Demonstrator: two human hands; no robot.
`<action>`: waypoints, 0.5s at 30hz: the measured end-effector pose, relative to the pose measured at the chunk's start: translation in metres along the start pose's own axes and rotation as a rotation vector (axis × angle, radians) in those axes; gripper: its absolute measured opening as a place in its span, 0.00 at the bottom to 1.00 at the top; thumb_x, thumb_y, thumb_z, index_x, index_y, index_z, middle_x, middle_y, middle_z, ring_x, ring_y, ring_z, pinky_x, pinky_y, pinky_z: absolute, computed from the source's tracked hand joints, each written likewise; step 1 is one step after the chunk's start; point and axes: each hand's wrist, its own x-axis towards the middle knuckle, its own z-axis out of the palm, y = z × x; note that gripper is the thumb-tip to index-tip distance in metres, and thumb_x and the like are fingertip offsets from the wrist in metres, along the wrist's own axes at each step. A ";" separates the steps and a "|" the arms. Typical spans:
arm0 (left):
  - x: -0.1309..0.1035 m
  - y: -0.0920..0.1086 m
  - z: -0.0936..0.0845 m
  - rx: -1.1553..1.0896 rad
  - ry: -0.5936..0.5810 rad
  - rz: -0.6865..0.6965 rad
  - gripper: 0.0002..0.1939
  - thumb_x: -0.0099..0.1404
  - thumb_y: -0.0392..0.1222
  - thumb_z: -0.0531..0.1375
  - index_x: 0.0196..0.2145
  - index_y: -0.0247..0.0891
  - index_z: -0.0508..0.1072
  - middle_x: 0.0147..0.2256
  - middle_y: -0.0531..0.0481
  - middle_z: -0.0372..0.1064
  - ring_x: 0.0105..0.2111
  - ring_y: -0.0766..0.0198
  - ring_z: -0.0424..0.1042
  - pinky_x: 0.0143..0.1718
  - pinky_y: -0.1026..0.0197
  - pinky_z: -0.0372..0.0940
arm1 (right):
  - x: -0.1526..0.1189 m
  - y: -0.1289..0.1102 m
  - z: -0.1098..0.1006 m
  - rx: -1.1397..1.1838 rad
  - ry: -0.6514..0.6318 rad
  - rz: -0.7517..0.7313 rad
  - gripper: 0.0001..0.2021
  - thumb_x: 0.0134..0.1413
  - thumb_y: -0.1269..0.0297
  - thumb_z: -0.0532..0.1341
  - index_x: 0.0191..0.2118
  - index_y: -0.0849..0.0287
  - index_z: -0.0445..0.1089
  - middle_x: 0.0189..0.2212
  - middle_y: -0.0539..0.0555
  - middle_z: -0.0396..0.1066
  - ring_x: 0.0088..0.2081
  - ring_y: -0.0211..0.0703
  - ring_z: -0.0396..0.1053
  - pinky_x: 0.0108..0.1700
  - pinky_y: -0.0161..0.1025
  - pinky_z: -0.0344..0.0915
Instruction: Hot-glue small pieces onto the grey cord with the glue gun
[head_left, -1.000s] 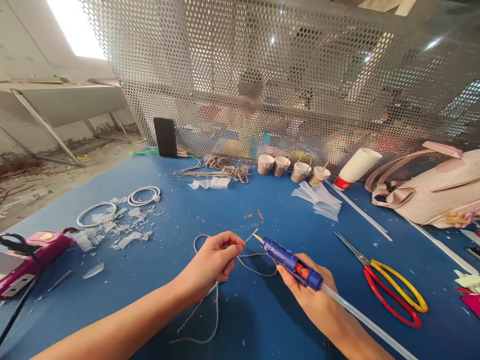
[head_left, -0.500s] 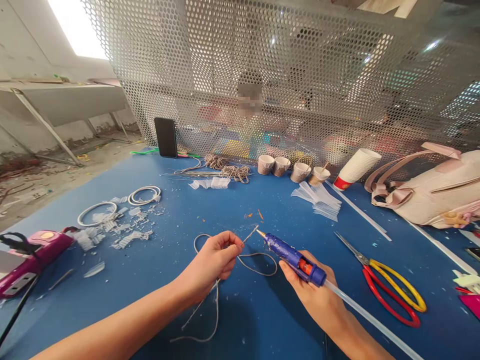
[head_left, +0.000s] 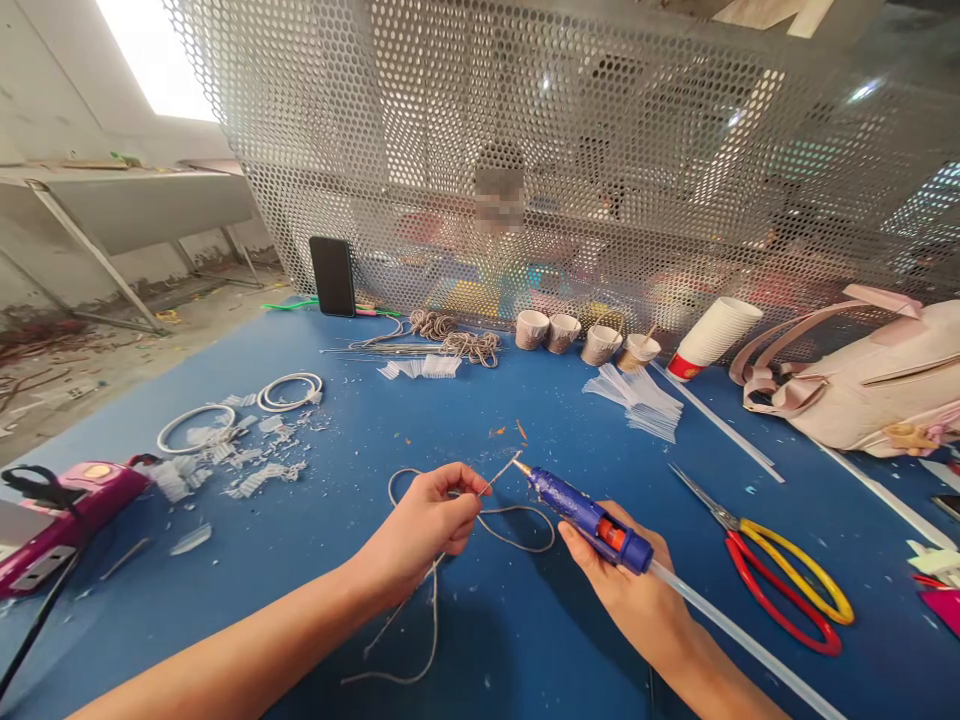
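My left hand [head_left: 431, 525] pinches a thin grey cord [head_left: 525, 508] near one end; a short straight length sticks out up and to the right past the fingertips. The rest of the cord loops over the blue table [head_left: 495, 610] and hangs below the hand. My right hand [head_left: 637, 575] is wrapped round a blue glue gun [head_left: 577, 510], its nozzle close to the cord's tip. Whether nozzle and cord touch is too small to tell. A long clear glue stick [head_left: 735, 630] runs out of the gun's back end.
Scissors [head_left: 735, 525] lie right of my right hand. Paper cups [head_left: 532, 329], cord bundles [head_left: 469, 346] and a phone [head_left: 332, 277] stand or lie along the mesh panel [head_left: 420, 120]. White rings [head_left: 196, 430], scraps and a pink power strip [head_left: 67, 520] are left; a bag [head_left: 877, 370] is right.
The fingers of my left hand have shifted slightly on the cord, and its tip has moved a little to the right. My right hand and the glue gun look unmoved.
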 end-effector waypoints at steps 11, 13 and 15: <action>-0.001 0.002 0.003 0.017 0.020 0.030 0.05 0.51 0.35 0.57 0.28 0.36 0.65 0.13 0.62 0.54 0.14 0.75 0.49 0.16 0.68 0.44 | -0.003 -0.004 0.003 -0.013 -0.044 -0.027 0.10 0.58 0.59 0.56 0.29 0.57 0.65 0.16 0.46 0.65 0.16 0.35 0.63 0.22 0.30 0.61; -0.001 0.002 0.002 0.031 0.028 0.032 0.04 0.52 0.36 0.57 0.27 0.37 0.63 0.12 0.62 0.54 0.13 0.75 0.49 0.16 0.68 0.45 | 0.000 -0.002 0.001 -0.010 -0.015 -0.014 0.11 0.58 0.59 0.56 0.28 0.58 0.64 0.14 0.45 0.62 0.15 0.34 0.60 0.20 0.30 0.60; -0.001 0.002 0.002 0.043 0.026 0.027 0.04 0.53 0.36 0.57 0.26 0.37 0.63 0.12 0.62 0.55 0.13 0.74 0.50 0.15 0.68 0.45 | 0.001 -0.002 0.000 -0.008 -0.005 -0.001 0.11 0.58 0.58 0.56 0.27 0.58 0.63 0.14 0.45 0.60 0.14 0.34 0.59 0.19 0.30 0.59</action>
